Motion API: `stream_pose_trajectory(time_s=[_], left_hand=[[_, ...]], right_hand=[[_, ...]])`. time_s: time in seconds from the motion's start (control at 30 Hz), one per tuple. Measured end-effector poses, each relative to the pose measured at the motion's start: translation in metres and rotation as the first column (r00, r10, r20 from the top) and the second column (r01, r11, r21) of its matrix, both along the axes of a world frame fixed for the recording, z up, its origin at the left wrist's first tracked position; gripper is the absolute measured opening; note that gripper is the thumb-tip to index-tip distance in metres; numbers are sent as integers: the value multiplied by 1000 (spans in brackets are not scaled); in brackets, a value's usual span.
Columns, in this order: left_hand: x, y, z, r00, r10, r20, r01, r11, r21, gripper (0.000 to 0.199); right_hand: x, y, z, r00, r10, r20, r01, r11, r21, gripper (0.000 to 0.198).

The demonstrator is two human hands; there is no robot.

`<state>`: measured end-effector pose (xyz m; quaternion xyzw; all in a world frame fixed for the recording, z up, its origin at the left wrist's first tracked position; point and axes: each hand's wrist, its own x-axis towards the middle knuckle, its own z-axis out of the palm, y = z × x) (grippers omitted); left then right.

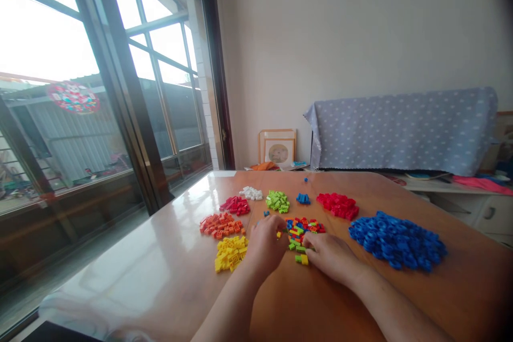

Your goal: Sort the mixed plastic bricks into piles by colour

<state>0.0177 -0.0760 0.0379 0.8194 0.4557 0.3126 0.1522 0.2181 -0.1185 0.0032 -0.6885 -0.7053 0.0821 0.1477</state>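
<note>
A mixed pile of toy building bricks (305, 224) in red, yellow, green, blue and orange lies between my hands on the table. At its left edge my left hand (267, 240) has its fingers curled together, and whatever they hold is hidden. My right hand (331, 255) rests at the pile's right edge with fingers bent inward. Its fingertips are close to loose green bricks (297, 248); what is in them cannot be made out. Yellow bricks (230, 253) are heaped just left of my left wrist. A green and yellow pair of bricks (301, 259) lies nearest me.
Around the mixed pile sit heaps of orange bricks (220, 225), dark red bricks (234, 206), white bricks (251, 193), lime bricks (278, 201), a few blue bricks (303, 199) and red bricks (337, 206). A large blue heap (396, 240) spreads at right on the wooden table (160, 272).
</note>
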Motion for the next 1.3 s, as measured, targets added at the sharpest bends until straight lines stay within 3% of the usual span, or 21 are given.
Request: stream_pose_trajectory(time_s=[0.2, 0.37, 0.53, 0.7, 0.93, 1.1, 1.2, 1.3], left_hand=[[-49, -4, 11, 987, 148, -54, -149, 989, -18, 16], [-91, -1, -2, 948, 280, -154, -278, 960, 32, 19], [-109, 2, -12, 917, 341, -207, -340, 939, 38, 22], [-95, -4, -12, 930, 343, -133, -338, 939, 62, 27], [-38, -35, -18, 989, 82, -120, -76, 996, 50, 29], [-18, -44, -23, 980, -18, -199, 12, 999, -31, 26], [-25, -41, -21, 977, 22, -214, -21, 1000, 9, 28], [-43, -33, -15, 959, 154, -237, -137, 987, 88, 30]], right_hand=[[1, -2, -1, 1000, 18, 10, -18, 1000, 19, 9], [2, -3, -3, 1000, 20, 3, -21, 998, 63, 12], [3, -3, -4, 999, 33, 2, -33, 998, 60, 11], [-2, -4, -3, 999, 38, -19, -36, 995, 98, 13], [-16, -13, 8, 976, 180, -123, -160, 975, 154, 12], [-18, -16, 10, 966, 223, -130, -202, 967, 152, 14], [-17, -15, 7, 975, 201, -97, -186, 971, 147, 14], [-16, -13, 3, 984, 171, -52, -162, 977, 141, 12]])
